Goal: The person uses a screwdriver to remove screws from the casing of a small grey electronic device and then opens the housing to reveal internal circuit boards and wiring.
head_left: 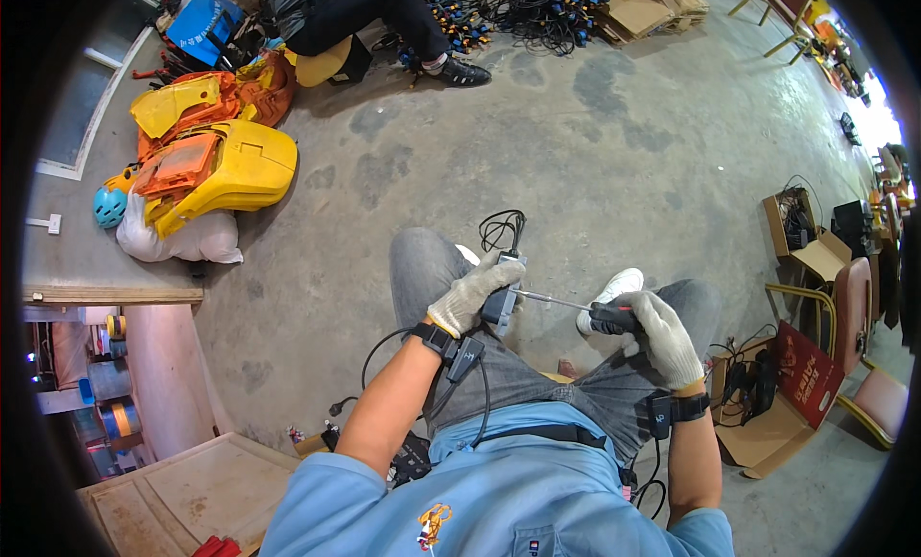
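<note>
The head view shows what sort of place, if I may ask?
Probably a repair workshop: a screwdriver points at a grey device, with heaped black cables and piled yellow and orange shells beyond.

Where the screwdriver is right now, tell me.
In the head view, the screwdriver is right of and slightly below centre, gripped by the right hand, its shaft pointing left toward the grey box in the left hand.
</note>
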Tool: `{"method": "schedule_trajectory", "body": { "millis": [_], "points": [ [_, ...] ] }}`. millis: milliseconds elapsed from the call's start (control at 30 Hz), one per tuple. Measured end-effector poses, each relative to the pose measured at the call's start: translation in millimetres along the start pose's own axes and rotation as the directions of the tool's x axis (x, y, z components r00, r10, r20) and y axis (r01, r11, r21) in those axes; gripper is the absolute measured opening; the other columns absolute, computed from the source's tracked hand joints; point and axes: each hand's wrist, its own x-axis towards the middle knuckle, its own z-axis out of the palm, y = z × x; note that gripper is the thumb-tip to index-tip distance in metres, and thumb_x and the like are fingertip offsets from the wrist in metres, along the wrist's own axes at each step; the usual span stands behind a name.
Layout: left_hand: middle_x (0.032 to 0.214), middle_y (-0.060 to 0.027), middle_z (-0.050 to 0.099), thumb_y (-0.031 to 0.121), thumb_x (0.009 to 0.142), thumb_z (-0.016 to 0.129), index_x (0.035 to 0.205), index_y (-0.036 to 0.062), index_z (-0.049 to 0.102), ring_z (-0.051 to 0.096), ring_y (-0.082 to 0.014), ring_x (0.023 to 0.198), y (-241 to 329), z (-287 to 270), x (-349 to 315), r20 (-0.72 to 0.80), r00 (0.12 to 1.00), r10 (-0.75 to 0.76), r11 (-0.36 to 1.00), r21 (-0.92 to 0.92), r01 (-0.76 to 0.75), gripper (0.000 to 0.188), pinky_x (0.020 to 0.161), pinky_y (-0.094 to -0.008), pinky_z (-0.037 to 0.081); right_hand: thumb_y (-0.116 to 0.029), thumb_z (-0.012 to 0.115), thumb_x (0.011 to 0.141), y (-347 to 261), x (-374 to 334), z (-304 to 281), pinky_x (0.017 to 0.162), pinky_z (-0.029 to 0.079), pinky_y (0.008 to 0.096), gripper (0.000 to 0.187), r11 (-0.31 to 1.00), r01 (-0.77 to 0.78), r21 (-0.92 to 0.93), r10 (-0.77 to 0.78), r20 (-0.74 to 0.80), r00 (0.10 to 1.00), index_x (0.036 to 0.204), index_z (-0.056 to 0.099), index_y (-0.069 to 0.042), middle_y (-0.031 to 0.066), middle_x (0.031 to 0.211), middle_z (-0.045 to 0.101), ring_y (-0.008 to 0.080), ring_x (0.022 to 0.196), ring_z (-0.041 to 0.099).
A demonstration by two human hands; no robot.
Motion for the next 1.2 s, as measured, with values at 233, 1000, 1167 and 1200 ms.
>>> {"method": "schedule_trajectory", "body": {
  "millis": [233, 1000, 1167, 1200],
  "points": [
    [0.1, -0.0065, 0.068, 0.033, 0.099, 0.077, 0.129, 0.0078, 0.059, 0.072, -0.0187, 0.079, 0, 1, 1, -0.011, 1.0, -0.003, 1.0, 0.003, 0.003, 0.043, 0.07, -0.0405, 0.067, -0.02, 0.07, 0.104, 14, 2, 5, 0.099, 0.056, 0.0322, 0.036, 0.961, 0.15, 0.231, -0.138, -0.064, 0.988, 0.131, 0.062, 0.003, 0.01, 0.12, 0.066, 0.0184, 0.11, 0.066],
    [0.104, -0.0077, 0.068, 0.03, 0.099, 0.078, 0.128, 0.0086, 0.06, 0.073, -0.0206, 0.084, -3, -1, 2, -0.003, 1.0, 0.008, 0.999, -0.033, -0.009, 0.041, 0.073, -0.0436, 0.068, -0.013, 0.071, 0.095, -1, -5, 11, 0.095, 0.053, 0.03, 0.037, 0.992, 0.129, -0.006, -0.129, -0.071, 0.989, 0.128, 0.067, 0.004, 0.0079, 0.111, 0.07, 0.0154, 0.1, 0.064],
    [0.104, -0.0077, 0.068, 0.03, 0.098, 0.079, 0.128, 0.0089, 0.06, 0.073, -0.021, 0.084, -3, -3, 3, 0.0, 1.0, 0.005, 0.999, -0.032, -0.005, 0.041, 0.074, -0.0439, 0.068, -0.02, 0.064, 0.106, -14, -5, 10, 0.091, 0.052, 0.0295, 0.031, 1.0, -0.028, -0.012, 0.027, -0.057, 0.998, 0.125, 0.069, 0.004, 0.007, 0.106, 0.071, 0.0141, 0.095, 0.064],
    [0.104, -0.0076, 0.068, 0.03, 0.098, 0.079, 0.128, 0.009, 0.06, 0.073, -0.0211, 0.084, -3, -2, 3, 0.0, 1.0, 0.001, 0.999, -0.04, -0.001, 0.041, 0.074, -0.0439, 0.068, -0.022, 0.061, 0.108, -15, -5, 5, 0.09, 0.052, 0.0291, 0.032, 0.998, -0.039, -0.039, 0.039, -0.004, 0.999, 0.125, 0.069, 0.004, 0.0065, 0.106, 0.071, 0.0135, 0.095, 0.063]
  ]
}}
